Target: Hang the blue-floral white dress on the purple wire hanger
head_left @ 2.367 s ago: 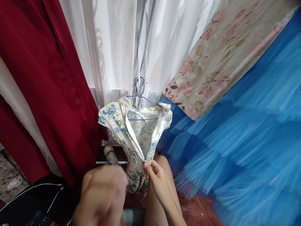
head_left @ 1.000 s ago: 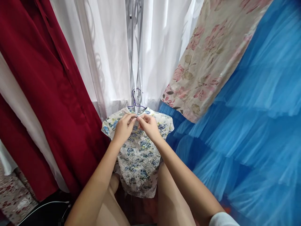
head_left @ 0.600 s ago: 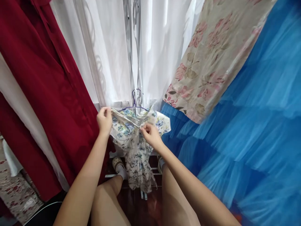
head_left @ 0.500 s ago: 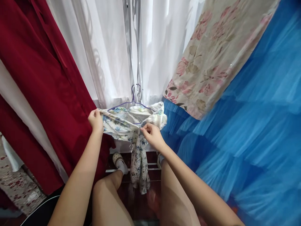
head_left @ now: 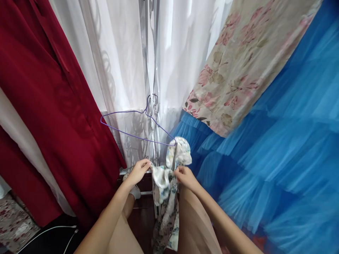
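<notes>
A white garment with a blue-green flower print [head_left: 165, 197] hangs down between my knees. Its upper part still catches on the right end of a purple wire hanger [head_left: 127, 134], whose left end is bare and tips upward. My left hand [head_left: 139, 171] pinches the garment's left edge. Lower right of the hanger, my right hand [head_left: 184, 175] is closed on the cloth near its middle. The hanger's hook sits on a white metal stand [head_left: 149, 53].
Dark red cloth [head_left: 58, 106] hangs at the left. To the right are a beige flowered dress [head_left: 219, 77] and a ruffled blue tulle dress [head_left: 265, 158]. White curtains [head_left: 122, 53] hang behind the stand. A black round item with a white cable [head_left: 50, 240] lies lower left.
The garment's left side has come off the hanger and dropped. Both my hands have moved down, the left one also to the right. The hanger now tilts down to the right.
</notes>
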### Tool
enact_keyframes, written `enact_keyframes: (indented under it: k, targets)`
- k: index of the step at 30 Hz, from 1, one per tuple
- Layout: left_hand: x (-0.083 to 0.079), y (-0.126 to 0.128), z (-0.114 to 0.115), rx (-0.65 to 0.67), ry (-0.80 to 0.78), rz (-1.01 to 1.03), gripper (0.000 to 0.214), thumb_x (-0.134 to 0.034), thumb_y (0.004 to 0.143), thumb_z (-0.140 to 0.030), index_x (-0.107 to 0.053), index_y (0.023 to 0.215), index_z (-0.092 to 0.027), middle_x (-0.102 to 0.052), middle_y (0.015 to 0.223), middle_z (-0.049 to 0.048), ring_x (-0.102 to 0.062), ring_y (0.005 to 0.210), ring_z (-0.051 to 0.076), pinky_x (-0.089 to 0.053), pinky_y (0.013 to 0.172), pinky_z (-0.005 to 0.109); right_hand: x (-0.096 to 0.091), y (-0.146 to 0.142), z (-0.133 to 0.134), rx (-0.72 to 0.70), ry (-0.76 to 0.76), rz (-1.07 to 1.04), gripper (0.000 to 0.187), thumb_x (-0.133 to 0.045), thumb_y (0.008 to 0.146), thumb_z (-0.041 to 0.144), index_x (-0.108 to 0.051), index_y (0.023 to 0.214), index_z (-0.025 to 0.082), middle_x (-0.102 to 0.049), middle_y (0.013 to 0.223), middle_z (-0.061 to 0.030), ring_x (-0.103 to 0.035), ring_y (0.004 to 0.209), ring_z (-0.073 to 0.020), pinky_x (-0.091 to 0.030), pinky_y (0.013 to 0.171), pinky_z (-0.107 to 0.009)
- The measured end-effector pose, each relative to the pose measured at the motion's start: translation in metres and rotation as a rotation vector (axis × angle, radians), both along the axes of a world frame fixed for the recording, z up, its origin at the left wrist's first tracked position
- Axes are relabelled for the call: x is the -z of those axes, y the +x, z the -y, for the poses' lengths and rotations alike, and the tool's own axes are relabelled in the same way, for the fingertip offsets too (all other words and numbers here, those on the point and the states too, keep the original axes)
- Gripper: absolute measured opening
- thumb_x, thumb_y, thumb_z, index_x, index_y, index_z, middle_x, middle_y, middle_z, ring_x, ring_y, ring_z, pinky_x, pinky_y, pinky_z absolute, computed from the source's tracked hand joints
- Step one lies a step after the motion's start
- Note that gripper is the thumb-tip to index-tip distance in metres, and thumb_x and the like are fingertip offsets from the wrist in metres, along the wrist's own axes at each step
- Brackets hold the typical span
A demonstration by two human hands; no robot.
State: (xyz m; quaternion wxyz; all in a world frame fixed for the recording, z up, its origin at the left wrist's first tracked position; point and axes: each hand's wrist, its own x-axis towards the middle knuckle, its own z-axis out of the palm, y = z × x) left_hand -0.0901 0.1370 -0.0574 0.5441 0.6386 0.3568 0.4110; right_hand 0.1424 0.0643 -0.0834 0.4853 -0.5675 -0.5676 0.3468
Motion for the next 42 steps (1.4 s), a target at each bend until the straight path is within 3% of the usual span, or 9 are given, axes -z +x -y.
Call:
enact_keyframes:
  k: [4, 10, 15, 19, 22, 28, 35, 38, 42]
  targets:
    - [-0.030, 0.033, 0.043, 0.155, 0.161, 0.082, 0.027, -0.055, 0.092, -0.041, -0.065, 0.091, -0.016, -0.063, 0.086, 0.0034, -0.059, 0.085, 0.017, -0.046, 0.082, 0.027, -0.003, -0.009, 0.014, -0.119, -0.037, -0.068, 0.046, -0.057, 0.083, 0.058, -0.059, 0.061, 0.018, -0.062, 0.060, -0.0011, -0.055, 0.062, -0.0168, -0.045, 0.066, -0.030]
    - [-0.054, 0.052, 0.098, 0.244, 0.498, -0.113, 0.021, -0.050, 0.096, -0.034, -0.065, 0.096, -0.020, -0.064, 0.098, 0.0060, -0.057, 0.098, 0.021, -0.041, 0.095, 0.033, -0.040, -0.026, 0.040, -0.397, -0.330, -0.826, 0.068, -0.038, 0.084, 0.077, -0.066, 0.082, 0.015, -0.069, 0.078, -0.0088, -0.067, 0.083, -0.0248, -0.051, 0.079, -0.037]
    - [-0.036, 0.036, 0.097, 0.253, 0.326, -0.039, 0.049, -0.039, 0.099, -0.048, -0.040, 0.142, -0.025, -0.053, 0.135, 0.0101, -0.049, 0.123, 0.023, -0.035, 0.108, 0.037, -0.043, -0.030, 0.072, -0.432, -0.453, -0.987, 0.036, -0.068, 0.074, 0.047, -0.068, 0.087, 0.014, -0.070, 0.073, -0.0076, -0.069, 0.074, -0.0230, -0.053, 0.071, -0.032]
    - [-0.005, 0.023, 0.094, 0.469, 0.160, -0.184, 0.058, -0.032, 0.096, -0.061, -0.066, 0.107, -0.015, -0.067, 0.102, 0.0084, -0.059, 0.096, 0.024, -0.046, 0.086, 0.032, -0.069, -0.002, 0.076, -0.552, -0.537, -0.594, 0.024, -0.074, 0.058, 0.016, -0.070, 0.081, 0.012, -0.070, 0.069, -0.0027, -0.064, 0.059, -0.0147, -0.049, 0.058, -0.023]
    - [0.011, 0.011, 0.091, 0.351, 0.221, -0.303, 0.046, -0.052, 0.089, -0.057, -0.067, 0.088, -0.014, -0.066, 0.086, 0.0047, -0.058, 0.084, 0.021, -0.045, 0.075, 0.028, -0.105, 0.038, 0.055, -0.735, -0.535, -0.093, 0.017, -0.073, 0.066, 0.018, -0.072, 0.080, 0.009, -0.069, 0.071, -0.0021, -0.059, 0.059, -0.0116, -0.045, 0.058, -0.021]
    - [-0.001, -0.006, 0.082, -0.056, 0.438, -0.379, 0.020, -0.053, 0.092, -0.038, -0.061, 0.088, -0.020, -0.062, 0.077, 0.0013, -0.057, 0.073, 0.018, -0.040, 0.071, 0.026, -0.164, 0.092, -0.026, -0.306, -0.067, 0.008, 0.012, -0.070, 0.063, 0.021, -0.063, 0.057, 0.013, -0.058, 0.052, 0.0021, -0.047, 0.049, -0.0101, -0.033, 0.048, -0.021]
    - [-0.043, -0.025, 0.062, -0.312, 0.370, -0.039, 0.024, -0.058, 0.089, -0.043, -0.057, 0.085, -0.019, -0.054, 0.076, -0.0009, -0.049, 0.072, 0.014, -0.039, 0.065, 0.021, -0.186, 0.036, -0.114, -0.266, 0.097, -0.150, 0.017, -0.069, 0.072, 0.035, -0.064, 0.075, 0.019, -0.063, 0.063, 0.0020, -0.055, 0.057, -0.0132, -0.041, 0.053, -0.022]
    - [-0.051, -0.054, 0.039, -0.319, 0.279, 0.075, 0.027, -0.060, 0.087, -0.046, -0.059, 0.086, -0.019, -0.055, 0.076, -0.0010, -0.049, 0.070, 0.014, -0.040, 0.062, 0.020, -0.183, 0.015, -0.123, -0.325, 0.067, -0.160, 0.024, -0.072, 0.070, 0.037, -0.065, 0.084, 0.019, -0.065, 0.065, 0.0010, -0.056, 0.054, -0.0132, -0.042, 0.051, -0.023]
    - [-0.044, -0.091, 0.001, -0.186, 0.311, -0.152, 0.039, -0.059, 0.085, -0.053, -0.058, 0.070, -0.016, -0.051, 0.064, -0.0012, -0.045, 0.062, 0.013, -0.037, 0.055, 0.021, -0.190, 0.020, -0.115, -0.381, 0.060, -0.119, 0.037, -0.074, 0.069, 0.030, -0.067, 0.103, 0.017, -0.067, 0.065, 0.0014, -0.058, 0.051, -0.0119, -0.042, 0.050, -0.022]
